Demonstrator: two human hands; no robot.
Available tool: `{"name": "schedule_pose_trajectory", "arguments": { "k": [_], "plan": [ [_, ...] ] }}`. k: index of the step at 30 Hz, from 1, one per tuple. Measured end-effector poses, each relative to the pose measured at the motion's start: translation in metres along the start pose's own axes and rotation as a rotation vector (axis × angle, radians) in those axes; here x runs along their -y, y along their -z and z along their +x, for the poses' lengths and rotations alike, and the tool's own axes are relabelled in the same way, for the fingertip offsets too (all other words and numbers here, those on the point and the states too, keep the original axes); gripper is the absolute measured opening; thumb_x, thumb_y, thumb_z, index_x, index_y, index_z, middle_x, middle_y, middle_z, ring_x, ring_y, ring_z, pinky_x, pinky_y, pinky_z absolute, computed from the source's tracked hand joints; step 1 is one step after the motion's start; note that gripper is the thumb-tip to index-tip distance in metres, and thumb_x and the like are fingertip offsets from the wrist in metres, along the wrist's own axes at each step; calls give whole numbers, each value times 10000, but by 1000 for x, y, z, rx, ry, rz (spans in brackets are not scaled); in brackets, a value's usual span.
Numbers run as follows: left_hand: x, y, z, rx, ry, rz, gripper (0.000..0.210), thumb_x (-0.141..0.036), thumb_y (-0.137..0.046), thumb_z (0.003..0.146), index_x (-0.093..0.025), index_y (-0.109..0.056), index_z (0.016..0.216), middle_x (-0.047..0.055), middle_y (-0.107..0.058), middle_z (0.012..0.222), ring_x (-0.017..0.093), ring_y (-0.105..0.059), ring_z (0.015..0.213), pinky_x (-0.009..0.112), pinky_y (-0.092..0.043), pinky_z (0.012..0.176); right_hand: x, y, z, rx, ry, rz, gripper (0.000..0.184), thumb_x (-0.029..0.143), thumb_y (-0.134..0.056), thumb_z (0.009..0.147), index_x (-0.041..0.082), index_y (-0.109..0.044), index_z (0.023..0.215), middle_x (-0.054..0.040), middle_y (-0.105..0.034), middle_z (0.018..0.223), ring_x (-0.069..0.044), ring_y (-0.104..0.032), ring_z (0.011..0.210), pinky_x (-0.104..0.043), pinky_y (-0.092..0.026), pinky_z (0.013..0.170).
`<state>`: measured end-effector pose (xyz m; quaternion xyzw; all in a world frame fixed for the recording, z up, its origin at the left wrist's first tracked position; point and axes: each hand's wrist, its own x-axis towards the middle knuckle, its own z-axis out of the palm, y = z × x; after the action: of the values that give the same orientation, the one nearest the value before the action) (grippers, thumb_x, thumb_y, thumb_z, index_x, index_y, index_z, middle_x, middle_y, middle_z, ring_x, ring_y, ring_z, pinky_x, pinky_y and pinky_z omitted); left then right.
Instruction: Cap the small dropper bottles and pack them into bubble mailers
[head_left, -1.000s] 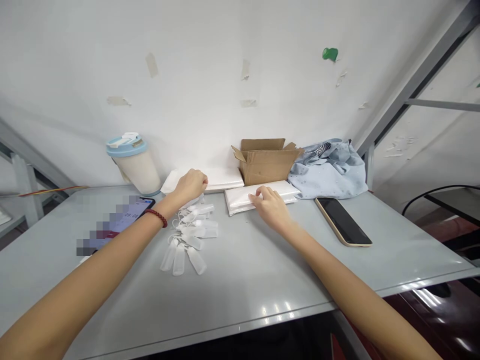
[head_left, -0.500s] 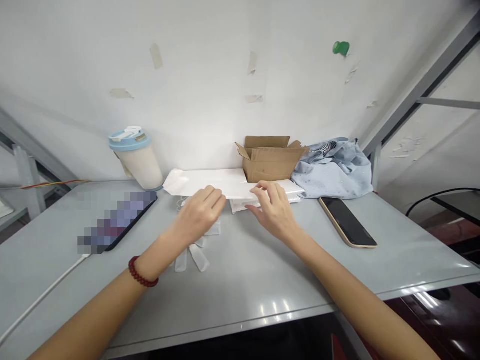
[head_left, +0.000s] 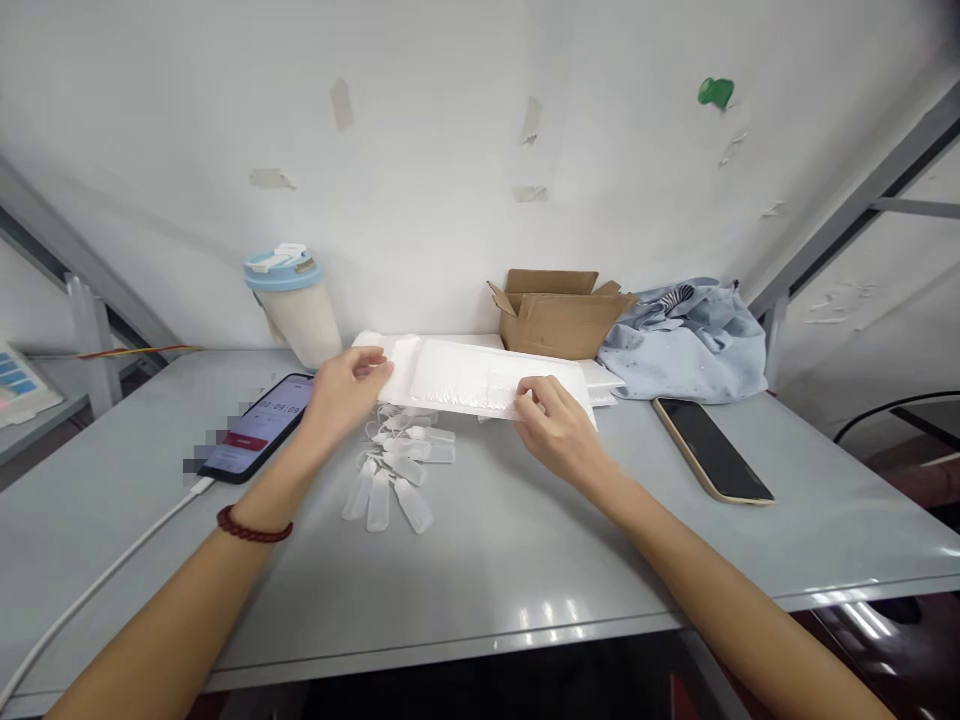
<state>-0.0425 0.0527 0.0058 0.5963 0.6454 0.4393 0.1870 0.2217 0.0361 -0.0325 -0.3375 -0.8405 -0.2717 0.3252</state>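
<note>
A white padded envelope (head_left: 465, 378) is held up at a tilt over the back of the table, its bubbled surface facing me. My left hand (head_left: 343, 388) pinches the flap end on the left between thumb and fingers. At the lower edge, towards the right, my right hand (head_left: 559, 430) grips it with curled fingers. Below the envelope, near my left hand, lie several small translucent plastic tags (head_left: 405, 468) with thin loops, fanned out on the grey table (head_left: 480, 570). More white envelopes (head_left: 604, 380) lie flat behind, partly covered by the held one.
An open cardboard box (head_left: 562, 325) stands against the wall, with a light blue cloth (head_left: 690, 345) beside it. A phone (head_left: 712, 450) lies at the right. On the left are a blue-lidded cup (head_left: 300, 310) and a lit phone (head_left: 255, 435) on a white cable (head_left: 105, 580).
The envelope has been lifted and tipped to show its bubbled face. My left hand has moved left to its flap end, uncovering the tags. My right hand has closed on the lower edge.
</note>
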Motion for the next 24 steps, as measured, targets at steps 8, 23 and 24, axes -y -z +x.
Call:
{"name": "schedule_pose_trajectory", "arguments": {
  "k": [8, 23, 24],
  "plan": [
    [-18, -5, -23, 470, 286, -550, 326, -286, -703, 637, -146, -699, 931, 55, -731, 792, 208, -672, 717, 286, -517, 613, 13, 7, 2, 110, -6, 116, 281, 105, -537, 760, 160, -495, 1032, -203, -491, 1242, -320, -409, 1182, -465, -389, 886],
    [-28, -22, -48, 617, 105, -355, 278, -401, -715, 684, -165, -684, 827, 20, -685, 750, 172, -626, 672, 257, -468, 569, 25, 19, 0, 234, -13, 173, 788, 401, -653, 689, 192, -261, 1339, -207, -337, 1338, -363, -331, 1240, -589, -237, 999],
    [-27, -22, -47, 606, 111, -336, 279, -419, -704, 691, -163, -673, 798, 9, -660, 701, 155, -601, 622, 248, -443, 536, 25, 20, 0, 213, -2, 170, 759, 385, -648, 693, 197, -277, 1328, -198, -353, 1322, -356, -349, 1222, -581, -248, 995]
  ]
}}
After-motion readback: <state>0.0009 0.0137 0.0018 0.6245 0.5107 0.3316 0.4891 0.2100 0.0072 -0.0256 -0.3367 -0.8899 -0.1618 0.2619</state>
